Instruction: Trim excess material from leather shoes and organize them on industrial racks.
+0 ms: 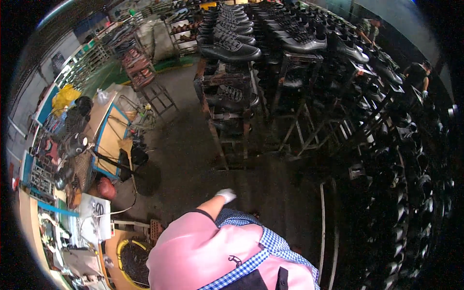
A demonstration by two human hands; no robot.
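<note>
My left hand, in what looks like a white glove, reaches out past my pink sleeve over the dark floor, well apart from everything carried on the racks; it is too blurred for me to tell whether its fingers are apart or together. My right hand is out of view, so I cannot tell how its fingers stand either. Nearest ahead is a metal shoe rack. A black lace-up shoe lies across its top at the near edge, toe toward the right corner, with more lined up behind; another black shoe sits on the shelf below, at the near edge. Off to my left, a red bag lies near the close end of a blue-edged table.
</note>
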